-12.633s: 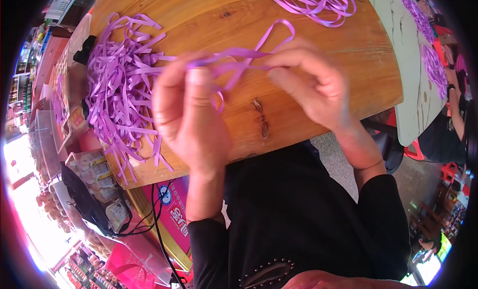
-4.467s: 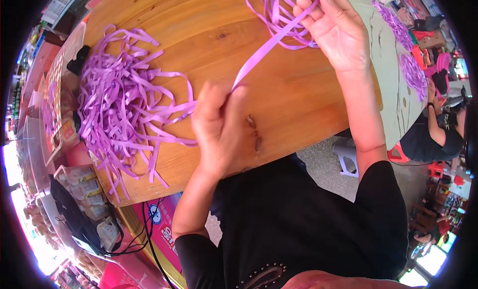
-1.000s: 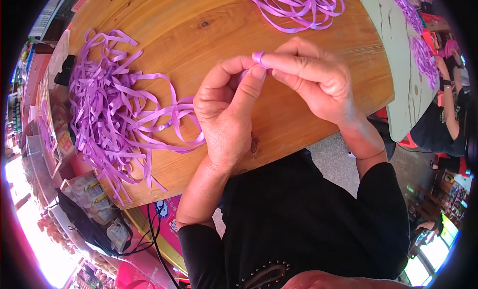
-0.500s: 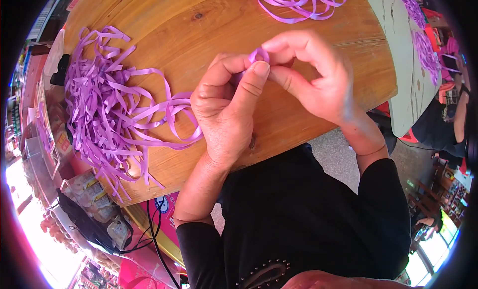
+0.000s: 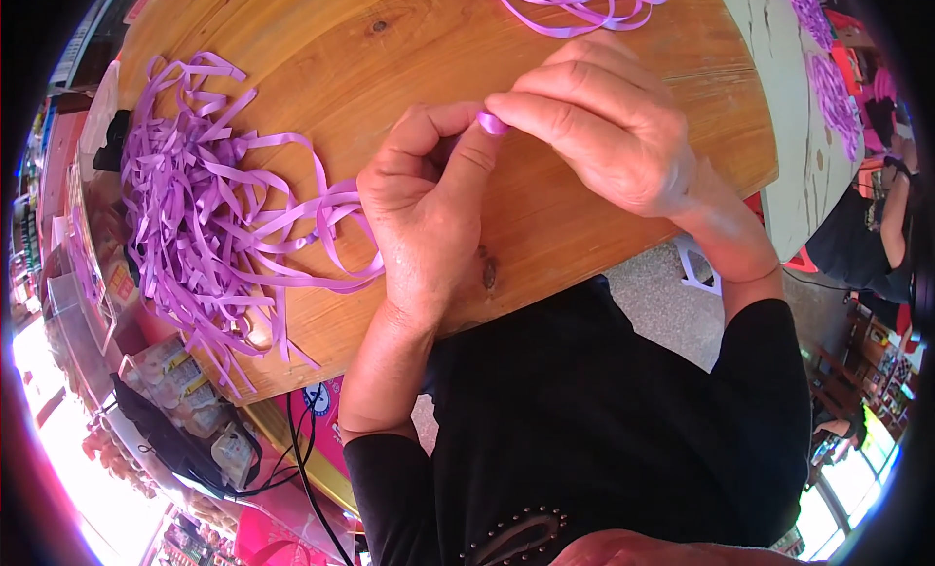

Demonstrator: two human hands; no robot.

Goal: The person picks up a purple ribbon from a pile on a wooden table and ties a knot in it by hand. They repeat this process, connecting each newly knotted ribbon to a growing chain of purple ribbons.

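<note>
Above the wooden table [image 5: 390, 69], my left hand [image 5: 424, 201] pinches a small bit of purple ribbon [image 5: 492, 124] between thumb and forefinger. A short shiny fold of it shows over the thumb tip. My right hand [image 5: 609, 128] meets it there, thumb and forefinger closed at the same spot; its other fingers curl above. How the ribbon runs inside the fingers is hidden. Left of my left hand, loops of purple ribbon [image 5: 336, 230] lead to a big tangled heap of purple ribbons [image 5: 190, 206] on the table's left side.
More looped purple ribbon [image 5: 584, 6] lies at the far edge. A white table [image 5: 789, 128] with purple ribbon bundles [image 5: 833, 103] adjoins on the right, near another person [image 5: 862, 230]. Black cables [image 5: 302, 459] hang below the table's left front edge.
My right hand has turned over, its fingers closing down onto the left fingertips. The open ribbon loop is now a small tight fold. My left hand has shifted slightly left.
</note>
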